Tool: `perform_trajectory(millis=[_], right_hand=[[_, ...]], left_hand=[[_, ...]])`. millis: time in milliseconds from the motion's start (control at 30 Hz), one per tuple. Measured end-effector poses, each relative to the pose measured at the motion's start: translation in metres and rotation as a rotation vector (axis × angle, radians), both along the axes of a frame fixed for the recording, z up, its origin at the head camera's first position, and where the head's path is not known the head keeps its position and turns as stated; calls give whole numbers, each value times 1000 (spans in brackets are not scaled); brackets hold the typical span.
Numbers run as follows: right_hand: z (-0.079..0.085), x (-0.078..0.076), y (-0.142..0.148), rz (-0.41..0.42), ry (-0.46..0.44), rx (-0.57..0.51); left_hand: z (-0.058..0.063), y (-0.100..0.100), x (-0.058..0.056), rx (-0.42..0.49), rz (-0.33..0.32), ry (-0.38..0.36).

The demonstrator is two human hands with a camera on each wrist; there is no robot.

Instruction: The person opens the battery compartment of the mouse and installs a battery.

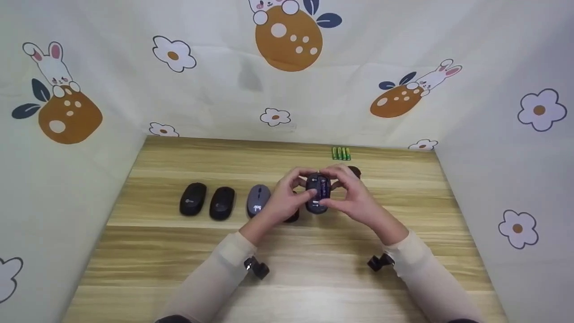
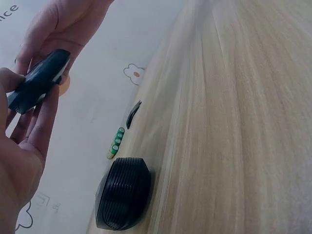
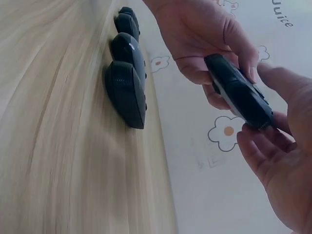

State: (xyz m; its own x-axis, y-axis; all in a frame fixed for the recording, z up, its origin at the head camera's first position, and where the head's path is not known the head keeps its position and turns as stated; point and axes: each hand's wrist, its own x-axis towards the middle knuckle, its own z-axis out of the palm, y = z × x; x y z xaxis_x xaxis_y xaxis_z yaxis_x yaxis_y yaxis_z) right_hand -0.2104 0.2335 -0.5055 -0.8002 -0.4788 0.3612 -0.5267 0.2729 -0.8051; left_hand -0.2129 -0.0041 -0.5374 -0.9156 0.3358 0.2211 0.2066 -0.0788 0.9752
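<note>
Both hands hold a black computer mouse (image 1: 312, 184) above the table, its underside turned up toward the head view. An open slot in that underside shows a dark purple-marked battery (image 1: 323, 187). My left hand (image 1: 285, 198) grips the mouse's left side, thumb on the underside. The right hand (image 1: 357, 199) grips the other side, its thumb near the lower end. In the left wrist view, a thin curved black piece (image 2: 133, 115), like a battery cover, lies on the table; the right hand partly hides it in the head view.
Left of the hands stand two black mice (image 1: 193, 199) (image 1: 222, 203), then a grey-blue mouse (image 1: 258, 197). Another dark mouse (image 1: 293, 216) is mostly hidden behind the left hand. Several green batteries (image 1: 341, 154) lie at the table's back edge, before a patterned cloth wall (image 1: 215, 94).
</note>
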Motion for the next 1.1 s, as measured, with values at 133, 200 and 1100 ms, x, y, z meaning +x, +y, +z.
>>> perform_trajectory(millis=[133,200,1100], right_hand=[[-2,5,3,31,60,83],[-2,8,3,46,84,117],[-18,-1,16,14,18,69]], left_hand=[[1,1,-1,42,-16,-26],[1,1,-1,60,-23,-43],[-1,0,-8,-210,-66,145]])
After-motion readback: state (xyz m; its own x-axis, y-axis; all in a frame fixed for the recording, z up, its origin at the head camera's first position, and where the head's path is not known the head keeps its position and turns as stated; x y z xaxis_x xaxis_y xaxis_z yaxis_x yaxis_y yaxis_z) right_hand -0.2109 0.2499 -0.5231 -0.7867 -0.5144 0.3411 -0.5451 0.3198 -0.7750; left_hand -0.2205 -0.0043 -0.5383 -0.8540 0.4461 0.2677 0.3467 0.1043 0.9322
